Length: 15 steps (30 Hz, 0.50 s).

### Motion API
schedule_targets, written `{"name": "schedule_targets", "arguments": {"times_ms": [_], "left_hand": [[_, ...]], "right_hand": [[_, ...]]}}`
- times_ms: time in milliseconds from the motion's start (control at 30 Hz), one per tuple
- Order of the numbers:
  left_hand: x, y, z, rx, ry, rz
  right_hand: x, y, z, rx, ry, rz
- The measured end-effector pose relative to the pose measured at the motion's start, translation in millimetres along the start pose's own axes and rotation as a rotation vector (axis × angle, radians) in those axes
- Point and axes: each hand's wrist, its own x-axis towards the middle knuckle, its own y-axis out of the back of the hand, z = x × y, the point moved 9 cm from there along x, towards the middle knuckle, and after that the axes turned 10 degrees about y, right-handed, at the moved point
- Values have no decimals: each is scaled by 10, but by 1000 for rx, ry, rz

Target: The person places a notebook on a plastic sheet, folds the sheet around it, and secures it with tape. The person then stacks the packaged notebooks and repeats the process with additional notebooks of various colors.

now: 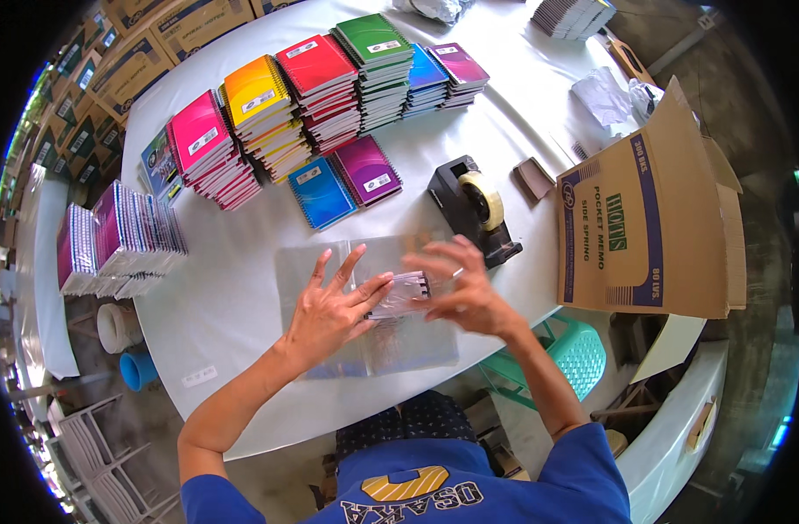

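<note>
Your white surface [234, 288] carries stacks of coloured spiral notebooks [330, 79] across the upper middle, bundled notebooks [124, 236] at the left edge, clear plastic sheets [391, 336] at centre, a black tape dispenser [474, 210] beside them, and a cardboard box [648, 218] at right.

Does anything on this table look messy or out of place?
Mostly tidy. The notebook stacks lean and fan out unevenly rather than standing square, and two notebooks lie loose in front of them. The cardboard box lies tipped on its side at the table's edge, flaps open.
</note>
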Motion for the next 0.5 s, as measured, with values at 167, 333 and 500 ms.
{"name": "schedule_targets", "arguments": {"times_ms": [167, 333, 500], "left_hand": [[7, 28, 81, 0, -9, 50], [45, 48, 68, -81, 50, 16], [17, 7, 63, -51, 35, 14]], "right_hand": [[-1346, 695, 1370, -128, -1025, 298], [-1882, 298, 1701, 609, -1195, 423], [-1658, 99, 1591, 1009, -1121, 434]]}}
